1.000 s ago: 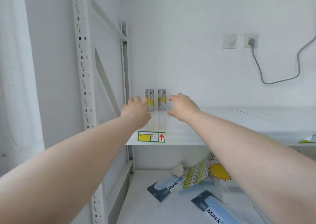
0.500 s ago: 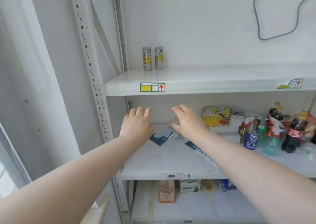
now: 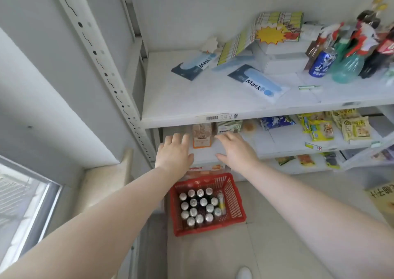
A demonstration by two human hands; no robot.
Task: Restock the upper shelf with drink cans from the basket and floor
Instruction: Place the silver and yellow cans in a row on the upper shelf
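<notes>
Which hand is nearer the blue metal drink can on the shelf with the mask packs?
Right. The right hand is below and to the left of the blue metal drink can. The left hand is level with the right one but further left, so farther from the can.

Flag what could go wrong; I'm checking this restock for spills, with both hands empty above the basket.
1. The cans stand packed tight in the red basket; lifting one may tip its neighbours.
2. The left hand and right hand flank the orange carton on a low shelf; a brush could topple it.
</notes>
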